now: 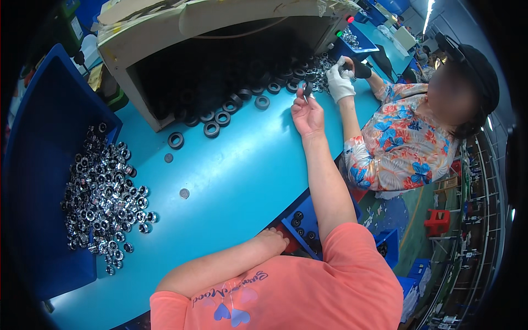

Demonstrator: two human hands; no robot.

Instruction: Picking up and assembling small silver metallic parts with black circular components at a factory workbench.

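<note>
At the far right of the table my right hand (309, 116) is raised, palm up, its thumb and fingers closed on a black rubber tire (308, 89), a small ring seen nearly edge-on. My left hand (271, 242) lies at the near table edge by a red bin, back up, with its fingers curled down. Whatever is under those fingers, if anything, is hidden. Loose black tires (222, 118) lie in an uneven row beyond my hands. On the left, a heap of shiny chrome wheel hubs (104, 198) spills from a big blue bin (41, 148) onto the table.
A boxy beige housing with a dark opening (129, 82) stands at the back. A co-worker's white-gloved hand (341, 82) is close beside my right hand. Two small grey discs (184, 193) lie on the turquoise tabletop (242, 181). A blue bin of black wheels (301, 217) sits below the near edge.
</note>
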